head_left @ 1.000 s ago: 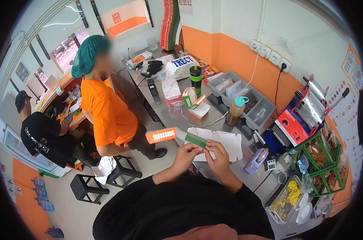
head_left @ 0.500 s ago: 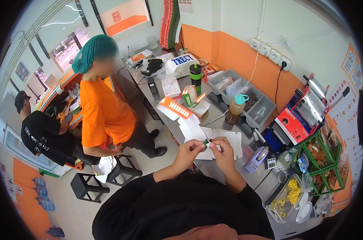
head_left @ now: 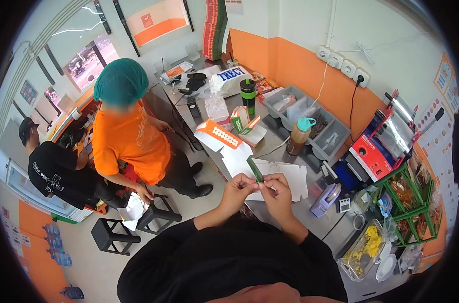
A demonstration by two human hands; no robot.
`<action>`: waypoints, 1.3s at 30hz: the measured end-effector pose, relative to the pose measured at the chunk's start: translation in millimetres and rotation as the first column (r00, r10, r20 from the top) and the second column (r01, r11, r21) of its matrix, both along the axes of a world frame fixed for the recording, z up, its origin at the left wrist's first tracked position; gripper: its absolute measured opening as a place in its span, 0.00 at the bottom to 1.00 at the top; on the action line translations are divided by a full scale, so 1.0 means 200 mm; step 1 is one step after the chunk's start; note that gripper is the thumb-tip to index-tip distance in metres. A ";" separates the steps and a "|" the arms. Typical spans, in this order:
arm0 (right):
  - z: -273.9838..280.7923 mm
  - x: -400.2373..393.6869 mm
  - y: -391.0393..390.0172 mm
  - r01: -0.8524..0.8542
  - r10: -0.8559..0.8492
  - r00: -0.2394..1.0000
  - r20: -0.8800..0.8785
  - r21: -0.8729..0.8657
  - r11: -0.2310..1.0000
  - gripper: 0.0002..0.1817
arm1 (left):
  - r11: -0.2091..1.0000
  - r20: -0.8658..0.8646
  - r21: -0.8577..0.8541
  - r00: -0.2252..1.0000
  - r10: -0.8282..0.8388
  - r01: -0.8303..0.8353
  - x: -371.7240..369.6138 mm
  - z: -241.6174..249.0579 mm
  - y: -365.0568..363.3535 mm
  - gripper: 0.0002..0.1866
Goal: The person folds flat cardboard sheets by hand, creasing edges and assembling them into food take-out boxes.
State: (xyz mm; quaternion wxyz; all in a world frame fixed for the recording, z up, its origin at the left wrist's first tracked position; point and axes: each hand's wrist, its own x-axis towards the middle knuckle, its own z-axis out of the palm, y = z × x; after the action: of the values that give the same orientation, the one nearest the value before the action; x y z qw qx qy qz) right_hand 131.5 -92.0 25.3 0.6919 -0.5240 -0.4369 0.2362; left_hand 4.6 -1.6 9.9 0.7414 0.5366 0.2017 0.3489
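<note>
In front of my body, a partly folded cardboard food box (head_left: 237,160) shows its white inside, with an orange printed flap standing up at the far end. A narrow green folded strip, which looks like its near side, rises between my fingers. My left hand (head_left: 238,191) pinches the bottom of this green part from the left. From the right, my right hand (head_left: 276,191) pinches the same spot, the fingertips of both hands almost touching. Under and beside it lie flat white cardboard blanks (head_left: 287,178). A folded green and orange box (head_left: 245,123) stands farther back.
A tumbler (head_left: 248,96), a brown drink bottle (head_left: 298,135) and a grey divided tray (head_left: 335,139) stand behind. At right are a purple tape dispenser (head_left: 326,199), a red sealing machine (head_left: 368,156) and a container of yellow food (head_left: 363,252). A person in orange (head_left: 133,141) stands left.
The green strip has turned upward and shows longer above my fingers. The orange flap has settled lower. The person in orange has turned and leaned, one hand now down near the stool.
</note>
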 end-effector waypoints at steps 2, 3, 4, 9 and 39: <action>0.00 0.03 0.00 -0.076 0.076 0.993 0.091 0.004 0.997 0.03 | 0.999 0.086 -0.048 0.996 -0.021 0.025 0.00 -0.04 0.02 0.07; 0.01 0.04 0.00 -0.077 0.076 0.993 0.092 0.005 0.997 0.03 | 0.999 0.087 -0.047 0.996 -0.020 0.024 0.00 -0.02 0.02 0.07; 0.02 0.05 -0.01 -0.092 0.092 0.984 0.151 -0.006 0.996 0.03 | 0.997 0.072 -0.065 0.997 -0.027 0.032 0.00 -0.01 0.02 0.07; 0.00 0.05 0.00 -0.104 0.099 0.989 0.112 0.041 0.994 0.06 | 0.990 0.026 -0.085 0.994 -0.110 0.111 -0.02 0.01 0.03 0.08; -0.01 -0.04 -0.01 0.004 0.023 0.921 0.388 -0.071 0.997 0.11 | 0.991 0.017 -0.129 0.999 -0.044 0.046 -0.03 0.03 0.02 0.06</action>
State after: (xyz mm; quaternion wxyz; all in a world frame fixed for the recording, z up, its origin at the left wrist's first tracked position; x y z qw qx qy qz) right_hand 123.9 -93.1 23.0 0.5717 -0.5823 -0.5592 0.1463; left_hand -1.5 1.8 15.4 0.7835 0.4895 0.2066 0.3222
